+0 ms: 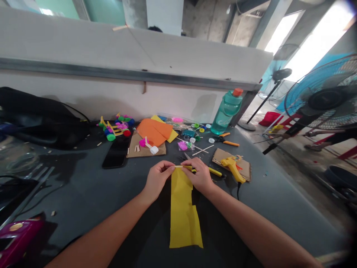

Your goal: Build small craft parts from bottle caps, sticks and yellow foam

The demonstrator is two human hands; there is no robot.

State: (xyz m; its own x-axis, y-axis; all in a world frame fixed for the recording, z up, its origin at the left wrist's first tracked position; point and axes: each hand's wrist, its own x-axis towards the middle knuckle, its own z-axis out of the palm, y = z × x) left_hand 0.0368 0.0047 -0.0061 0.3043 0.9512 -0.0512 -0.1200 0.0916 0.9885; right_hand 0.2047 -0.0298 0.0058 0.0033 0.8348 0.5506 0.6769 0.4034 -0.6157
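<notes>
We find the left hand [158, 180] and right hand [201, 176] drawn close together over the table [97, 193], fingers pinched narrow on a thin pale stick [179, 166], one hand at each end. Whether the paper is gripped along with it, we cannot tell.

The yellow sheet [181, 216] lies directly below the fingers, on the wearer's side. Its long axis runs from the hands toward the wearer; the stick crosses its far edge from left to right, roughly square to that axis. Neither hand is clearly nearer. The sheet's right side is stepped, its near end wider.

Beyond the right hand we note a yellow-and-black tool [215, 171] and a yellow glue gun [233, 166].

As to markings, the teal bottle [225, 113] carries pale script which we cannot read. The magenta device [22, 238] bears a label, also illegible.
</notes>
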